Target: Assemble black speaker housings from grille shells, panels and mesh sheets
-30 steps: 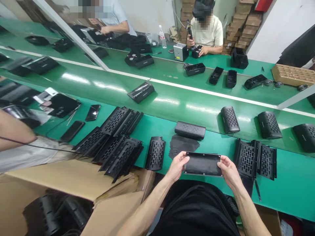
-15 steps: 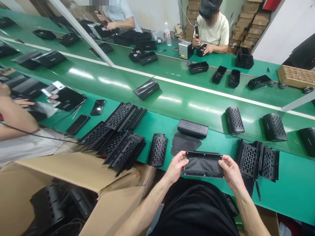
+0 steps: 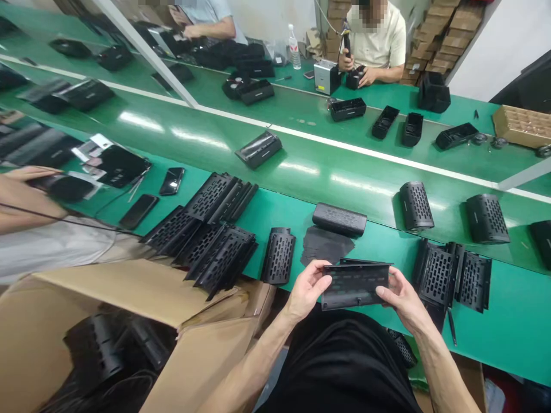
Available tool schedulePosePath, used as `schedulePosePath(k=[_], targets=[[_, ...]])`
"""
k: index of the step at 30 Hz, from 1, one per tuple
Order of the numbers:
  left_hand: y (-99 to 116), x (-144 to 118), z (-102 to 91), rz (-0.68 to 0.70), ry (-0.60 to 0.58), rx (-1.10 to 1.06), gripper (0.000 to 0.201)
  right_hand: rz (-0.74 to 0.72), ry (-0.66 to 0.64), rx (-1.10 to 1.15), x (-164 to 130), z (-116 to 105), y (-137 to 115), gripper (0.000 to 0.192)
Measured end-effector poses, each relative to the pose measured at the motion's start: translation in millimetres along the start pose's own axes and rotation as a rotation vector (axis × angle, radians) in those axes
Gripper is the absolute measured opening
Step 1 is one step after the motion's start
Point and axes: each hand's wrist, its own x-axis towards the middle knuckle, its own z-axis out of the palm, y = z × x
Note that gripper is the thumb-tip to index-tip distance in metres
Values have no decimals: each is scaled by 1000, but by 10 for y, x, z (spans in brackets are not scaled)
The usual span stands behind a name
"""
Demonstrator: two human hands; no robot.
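Observation:
Between my two hands is a black speaker grille panel [image 3: 355, 287], its dark inner side towards me and its slots faintly visible through the lining. My left hand [image 3: 307, 291] pinches its left end, thumb on the near face. My right hand [image 3: 401, 295] holds the right end, thumb lying on the inner face and fingers behind. Just beyond are a stack of dark cloth sheets [image 3: 327, 245] and a closed black slotted casing [image 3: 339, 219]. One slotted grille [image 3: 278, 255] lies left of my left hand. More grilles [image 3: 437, 269] stand right of my right hand, beside a thin black tool [image 3: 451, 327].
Piled grilles [image 3: 219, 246] lie on the left of the green bench, above an open cardboard box [image 3: 107, 287] holding black parts. Two phones [image 3: 138, 211] rest farther left. A green conveyor [image 3: 301, 155] carries black casings. Co-workers sit across it and at my left.
The grille panel has tilted in my hands, so its slots now show through. My right thumb has moved inward over its face. At far left, a co-worker's hand has shifted.

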Motion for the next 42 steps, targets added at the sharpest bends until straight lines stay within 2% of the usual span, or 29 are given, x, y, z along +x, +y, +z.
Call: schedulePosePath(k=[3, 10, 24, 28, 31, 33, 34, 35, 38, 40, 42], targets=[[71, -13, -6, -2, -38, 23, 45, 14, -68, -6, -43, 61, 3, 60], [178, -19, -22, -38, -203, -57, 53, -42, -17, -3, -98, 112, 3, 56], [249, -84, -14, -7, -207, -116, 54, -98, 24, -123, -110, 119, 45, 47], [257, -84, 48, -49, -143, -137, 64, -195, 85, -195, -113, 124, 67, 47], [232, -66, 159, -138, 69, -213, 66, -251, 165, -204, -103, 148, 132, 47], [199, -63, 261, -202, 242, -329, 62, -259, 232, -186, -83, 178, 197, 47], [179, -65, 319, -245, 292, -393, 60, -259, 257, -177, -69, 196, 233, 47], [158, -71, 378, -303, 302, -442, 57, -259, 272, -169, -54, 216, 267, 47], [89, -89, 551, -479, 206, -451, 51, -265, 273, -166, -10, 285, 345, 47], [43, -93, 639, -533, 174, -401, 50, -275, 270, -169, 2, 331, 372, 48], [8, -94, 693, -539, 196, -371, 46, -285, 262, -171, -4, 370, 381, 49]])
